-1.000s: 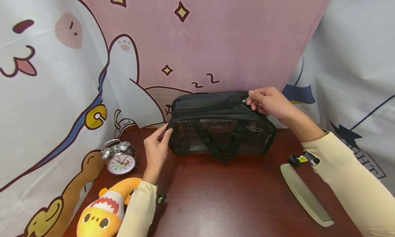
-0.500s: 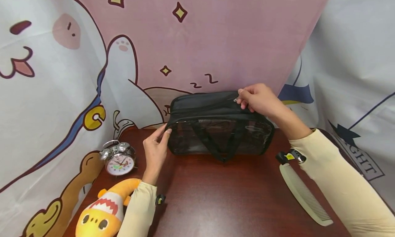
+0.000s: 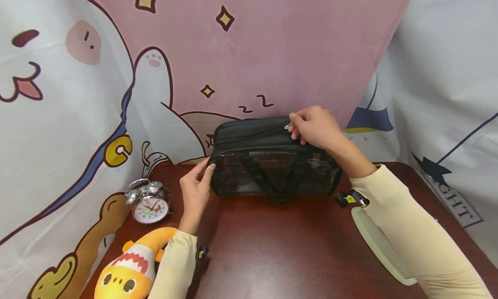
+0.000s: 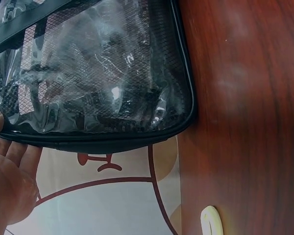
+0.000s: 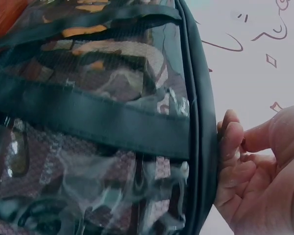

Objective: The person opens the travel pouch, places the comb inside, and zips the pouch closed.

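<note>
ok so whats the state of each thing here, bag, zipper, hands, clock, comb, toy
black bag: upright on the table, handles hanging down the clear front
zipper pull: partway along the top, pinched by the right hand
left hand: fingertips touch the bag's left end
alarm clock: standing upright
comb: lying flat, partly under the right sleeve
plush toy: lying at the table's near left corner

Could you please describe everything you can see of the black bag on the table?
The black bag stands upright at the back of the dark red-brown table. Its top is black fabric with a zipper; its front is clear plastic over mesh, crossed by black strap handles. The right hand pinches the zipper pull; the left hand touches its left end.
</note>
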Tool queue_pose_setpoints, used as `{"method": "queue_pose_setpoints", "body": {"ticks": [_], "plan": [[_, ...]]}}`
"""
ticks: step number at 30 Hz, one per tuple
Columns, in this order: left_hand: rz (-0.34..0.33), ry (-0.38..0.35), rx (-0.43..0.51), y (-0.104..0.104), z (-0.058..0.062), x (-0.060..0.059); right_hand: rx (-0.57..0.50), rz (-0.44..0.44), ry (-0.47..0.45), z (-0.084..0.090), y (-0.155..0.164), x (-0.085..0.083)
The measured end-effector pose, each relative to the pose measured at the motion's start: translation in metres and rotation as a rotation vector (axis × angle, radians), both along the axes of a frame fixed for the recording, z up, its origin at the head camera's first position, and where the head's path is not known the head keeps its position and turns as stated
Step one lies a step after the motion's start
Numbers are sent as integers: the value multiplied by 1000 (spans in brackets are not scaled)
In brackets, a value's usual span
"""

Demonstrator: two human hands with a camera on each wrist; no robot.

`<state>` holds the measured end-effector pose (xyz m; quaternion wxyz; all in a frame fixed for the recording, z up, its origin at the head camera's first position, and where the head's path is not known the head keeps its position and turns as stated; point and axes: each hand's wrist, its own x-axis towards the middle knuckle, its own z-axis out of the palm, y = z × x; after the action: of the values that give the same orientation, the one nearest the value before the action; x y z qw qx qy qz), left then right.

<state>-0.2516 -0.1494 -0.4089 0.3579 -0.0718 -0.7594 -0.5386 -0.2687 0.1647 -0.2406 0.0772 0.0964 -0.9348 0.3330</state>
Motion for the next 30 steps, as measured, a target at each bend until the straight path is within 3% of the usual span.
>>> {"method": "queue_pose_setpoints", "body": {"ticks": [21,30], "plan": [[-19,5,-4,-1,0,0,-87,88,52,-8,-39,-3],[1,11,-9,-1,-4,1,-61,98,45,-12,-60,-7]]}}
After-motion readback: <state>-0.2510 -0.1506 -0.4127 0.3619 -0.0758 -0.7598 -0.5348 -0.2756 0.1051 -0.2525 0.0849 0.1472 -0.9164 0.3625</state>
